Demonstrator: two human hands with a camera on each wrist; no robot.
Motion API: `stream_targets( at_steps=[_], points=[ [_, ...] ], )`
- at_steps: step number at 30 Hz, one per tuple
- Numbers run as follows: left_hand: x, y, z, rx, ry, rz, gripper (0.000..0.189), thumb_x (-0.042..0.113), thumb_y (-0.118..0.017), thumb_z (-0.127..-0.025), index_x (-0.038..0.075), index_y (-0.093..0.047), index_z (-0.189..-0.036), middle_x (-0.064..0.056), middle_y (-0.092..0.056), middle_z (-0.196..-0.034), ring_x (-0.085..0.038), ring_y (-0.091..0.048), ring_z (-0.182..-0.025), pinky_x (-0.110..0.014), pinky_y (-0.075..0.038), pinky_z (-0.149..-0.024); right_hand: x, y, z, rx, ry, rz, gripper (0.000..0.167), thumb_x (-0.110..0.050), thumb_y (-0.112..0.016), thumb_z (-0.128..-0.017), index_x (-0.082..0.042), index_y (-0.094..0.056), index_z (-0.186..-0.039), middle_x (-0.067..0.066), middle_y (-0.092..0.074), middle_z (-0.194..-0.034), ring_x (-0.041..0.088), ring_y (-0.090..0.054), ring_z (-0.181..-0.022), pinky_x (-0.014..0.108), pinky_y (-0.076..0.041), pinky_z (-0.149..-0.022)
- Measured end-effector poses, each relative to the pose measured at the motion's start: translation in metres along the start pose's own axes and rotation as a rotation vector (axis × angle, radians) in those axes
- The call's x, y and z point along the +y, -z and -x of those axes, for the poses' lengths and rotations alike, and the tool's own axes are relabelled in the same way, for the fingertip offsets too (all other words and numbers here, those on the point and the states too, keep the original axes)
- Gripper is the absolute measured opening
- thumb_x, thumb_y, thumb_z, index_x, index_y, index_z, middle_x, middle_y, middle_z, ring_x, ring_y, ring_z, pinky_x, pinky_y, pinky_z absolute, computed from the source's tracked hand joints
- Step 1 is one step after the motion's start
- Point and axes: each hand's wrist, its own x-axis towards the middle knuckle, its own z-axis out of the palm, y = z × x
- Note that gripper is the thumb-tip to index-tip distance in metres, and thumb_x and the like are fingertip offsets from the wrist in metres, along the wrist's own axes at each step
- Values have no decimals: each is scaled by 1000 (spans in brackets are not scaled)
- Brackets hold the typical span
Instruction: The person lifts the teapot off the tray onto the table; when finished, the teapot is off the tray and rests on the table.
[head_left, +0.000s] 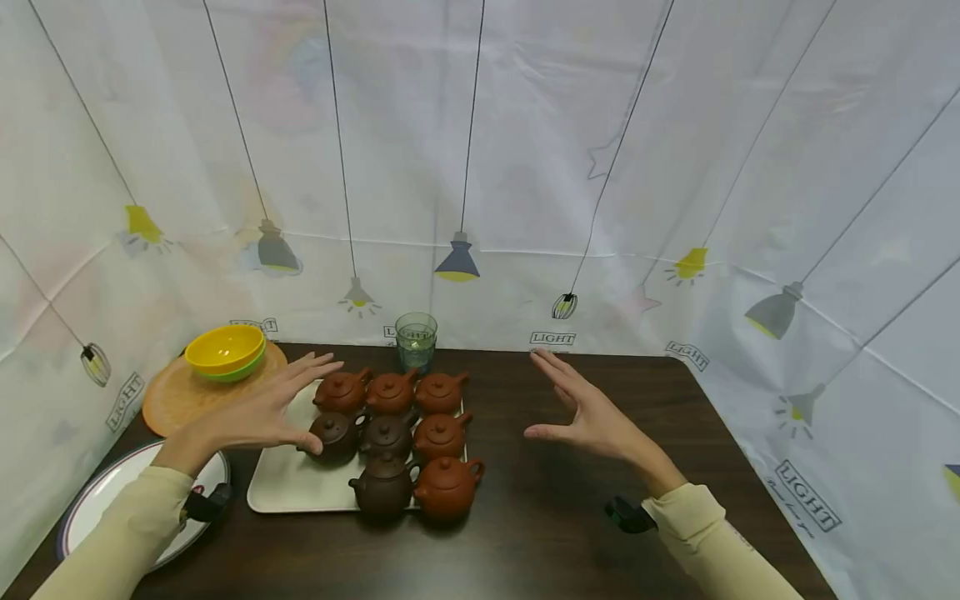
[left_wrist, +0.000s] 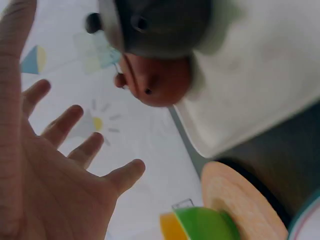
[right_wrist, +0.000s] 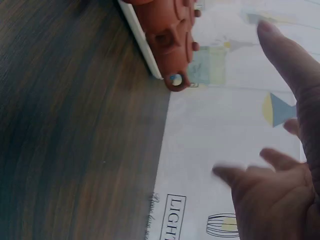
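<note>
Several small teapots stand on a cream tray, some reddish-brown like the front right teapot, others dark brown like the front dark teapot. My left hand hovers above the tray's left side, fingers spread, its thumb near a dark teapot; whether they touch cannot be told from the head view. In the left wrist view, that palm is bare. Right of the tray, my right hand is raised over the table with fingers extended, holding nothing and apart from the teapots.
A green-tinted glass stands behind the tray. To the left, yellow and green bowls sit stacked on a round wooden board. A white plate lies partly under the left forearm. A printed curtain borders the dark table.
</note>
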Motion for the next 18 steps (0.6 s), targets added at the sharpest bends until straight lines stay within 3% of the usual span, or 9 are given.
stream_targets(
  at_steps=[5,10,15,18],
  points=[
    [-15,-1,11,-34,-21,-5,130,43,-101,-67,10,-27,-170,-31,-18,-176,-63,-15,-158,-84,-28,-117,7,-9,-2,-81,61,-108,107,-19,-92,-85,-21,-27,-171,5,-14,-182,37,-27,-165,47,-35,-125],
    [-26,2,25,-118,26,12,148,51,-102,-61,12,-13,-173,-28,-5,-179,-63,-10,-159,-83,-26,-119,11,-21,-5,-138,114,-113,105,-20,-92,-85,-17,-31,-170,7,-19,-181,37,-30,-164,48,-39,-123],
    [-47,-1,35,-263,112,-7,158,58,-99,-59,8,-1,-173,-31,7,-178,-64,3,-160,-86,-9,-120,12,-34,-6,-203,152,-108,94,-11,-90,-85,-9,-40,-165,12,-29,-178,37,-40,-158,47,-47,-118],
    [-67,-11,40,-305,125,31,163,61,-99,-57,2,1,-171,-32,12,-177,-54,18,-162,-90,3,-115,12,-41,-7,-224,189,-45,83,-8,-87,-87,-7,-48,-161,15,-39,-173,36,-53,-150,46,-58,-108]
  ],
)
